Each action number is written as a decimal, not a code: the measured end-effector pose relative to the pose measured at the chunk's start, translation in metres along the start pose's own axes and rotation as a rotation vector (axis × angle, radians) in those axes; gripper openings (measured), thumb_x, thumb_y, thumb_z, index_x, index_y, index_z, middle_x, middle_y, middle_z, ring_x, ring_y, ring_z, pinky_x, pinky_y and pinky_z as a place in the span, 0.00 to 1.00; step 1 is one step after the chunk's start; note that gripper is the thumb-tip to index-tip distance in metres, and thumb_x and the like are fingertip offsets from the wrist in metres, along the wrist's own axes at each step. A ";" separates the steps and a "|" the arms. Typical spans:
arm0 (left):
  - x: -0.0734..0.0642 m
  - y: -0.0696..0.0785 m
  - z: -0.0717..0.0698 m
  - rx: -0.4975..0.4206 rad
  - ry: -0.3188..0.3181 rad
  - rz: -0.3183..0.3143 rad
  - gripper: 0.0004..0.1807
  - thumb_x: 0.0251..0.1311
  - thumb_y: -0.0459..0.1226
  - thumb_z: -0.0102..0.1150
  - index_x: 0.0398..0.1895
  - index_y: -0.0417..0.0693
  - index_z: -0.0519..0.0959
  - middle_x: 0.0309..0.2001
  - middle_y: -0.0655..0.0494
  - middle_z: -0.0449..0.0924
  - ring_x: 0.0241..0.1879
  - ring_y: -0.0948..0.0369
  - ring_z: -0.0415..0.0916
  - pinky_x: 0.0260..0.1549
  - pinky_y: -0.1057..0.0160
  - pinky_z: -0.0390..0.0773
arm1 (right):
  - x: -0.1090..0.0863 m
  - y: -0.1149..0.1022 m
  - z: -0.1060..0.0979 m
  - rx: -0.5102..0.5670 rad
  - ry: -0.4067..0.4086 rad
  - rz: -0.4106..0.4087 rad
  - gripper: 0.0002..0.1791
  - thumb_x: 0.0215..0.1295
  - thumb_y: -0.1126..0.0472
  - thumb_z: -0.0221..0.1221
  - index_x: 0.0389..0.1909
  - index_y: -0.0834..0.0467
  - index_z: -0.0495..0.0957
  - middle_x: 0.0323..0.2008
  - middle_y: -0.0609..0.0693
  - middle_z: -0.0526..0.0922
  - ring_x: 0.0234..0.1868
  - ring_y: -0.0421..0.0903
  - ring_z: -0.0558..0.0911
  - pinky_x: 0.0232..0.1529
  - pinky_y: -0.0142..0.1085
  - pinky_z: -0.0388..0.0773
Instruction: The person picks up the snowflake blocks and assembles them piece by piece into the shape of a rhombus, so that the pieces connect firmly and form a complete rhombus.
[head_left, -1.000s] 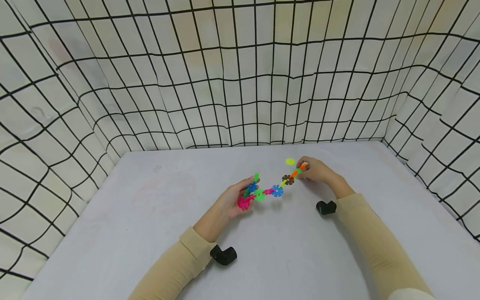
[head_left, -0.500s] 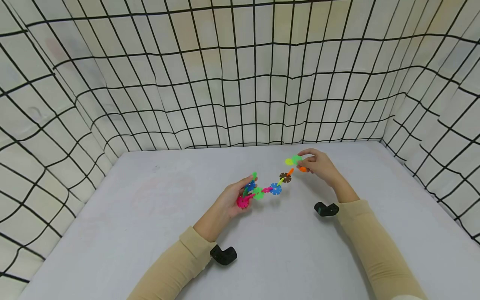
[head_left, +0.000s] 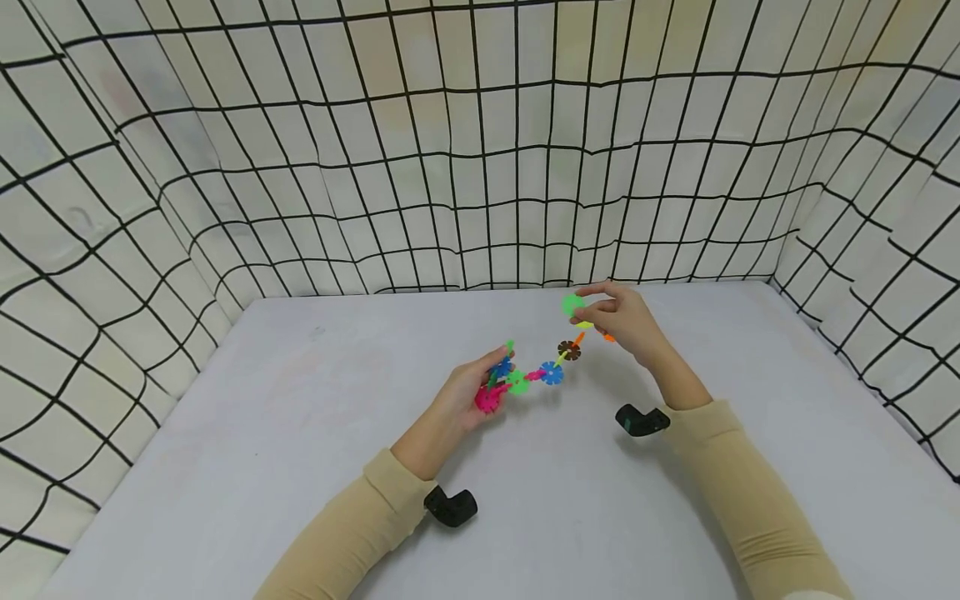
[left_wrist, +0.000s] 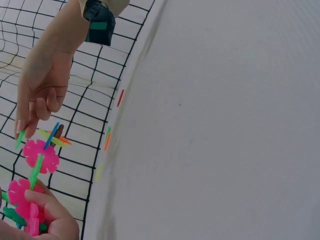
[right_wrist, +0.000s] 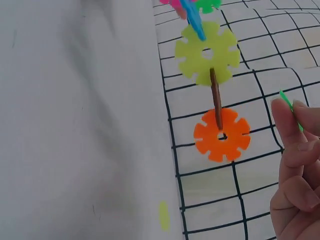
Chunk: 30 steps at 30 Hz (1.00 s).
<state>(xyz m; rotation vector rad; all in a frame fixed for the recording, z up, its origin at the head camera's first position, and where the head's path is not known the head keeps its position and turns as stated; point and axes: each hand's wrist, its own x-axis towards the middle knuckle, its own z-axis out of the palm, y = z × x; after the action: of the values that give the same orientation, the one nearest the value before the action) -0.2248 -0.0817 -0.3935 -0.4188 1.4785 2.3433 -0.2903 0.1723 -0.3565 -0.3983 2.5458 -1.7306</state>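
A chain of notched interlocking plastic discs (head_left: 552, 372) runs from my left hand (head_left: 453, 404) toward the right. That hand grips its near end, around a pink disc (head_left: 487, 400), with green and blue discs by the fingers. At the far end, the right wrist view shows an orange disc (right_wrist: 220, 142) joined by an edge-on brown disc (right_wrist: 216, 100) to a yellow one (right_wrist: 191, 50). Just beyond that end, my right hand (head_left: 626, 321) pinches a green disc (head_left: 572, 305) between thumb and fingers, apart from the chain.
A loose yellow disc (head_left: 583, 325) and an orange piece (head_left: 610, 338) lie on the white tabletop (head_left: 315, 367), partly covered by the right hand. Black grid-patterned walls (head_left: 480, 183) enclose the back and sides. Black devices (head_left: 452, 507) sit at both wrists.
The right hand has lifted away from the chain's orange end, up and leftward, carrying the green disc over the loose yellow one. The left hand stays almost still with its grip.
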 end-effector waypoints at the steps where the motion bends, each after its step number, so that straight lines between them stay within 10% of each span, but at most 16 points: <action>1: 0.000 0.000 0.000 0.001 0.005 0.001 0.19 0.70 0.45 0.64 0.55 0.41 0.84 0.33 0.58 0.79 0.23 0.66 0.74 0.22 0.73 0.75 | 0.000 -0.002 0.003 0.007 -0.007 -0.004 0.22 0.72 0.58 0.64 0.62 0.61 0.75 0.39 0.55 0.90 0.29 0.42 0.70 0.30 0.31 0.66; 30: -0.001 0.001 0.007 0.076 -0.042 0.042 0.27 0.73 0.46 0.60 0.64 0.33 0.77 0.35 0.56 0.75 0.24 0.66 0.70 0.23 0.73 0.72 | 0.001 -0.023 0.054 -0.017 -0.123 0.029 0.19 0.71 0.59 0.64 0.59 0.61 0.79 0.42 0.62 0.88 0.13 0.41 0.64 0.16 0.30 0.57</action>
<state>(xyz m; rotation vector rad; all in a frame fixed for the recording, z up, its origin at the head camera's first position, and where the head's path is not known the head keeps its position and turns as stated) -0.2248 -0.0757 -0.3894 -0.3205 1.5654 2.3046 -0.2778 0.1146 -0.3556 -0.4519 2.4693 -1.6230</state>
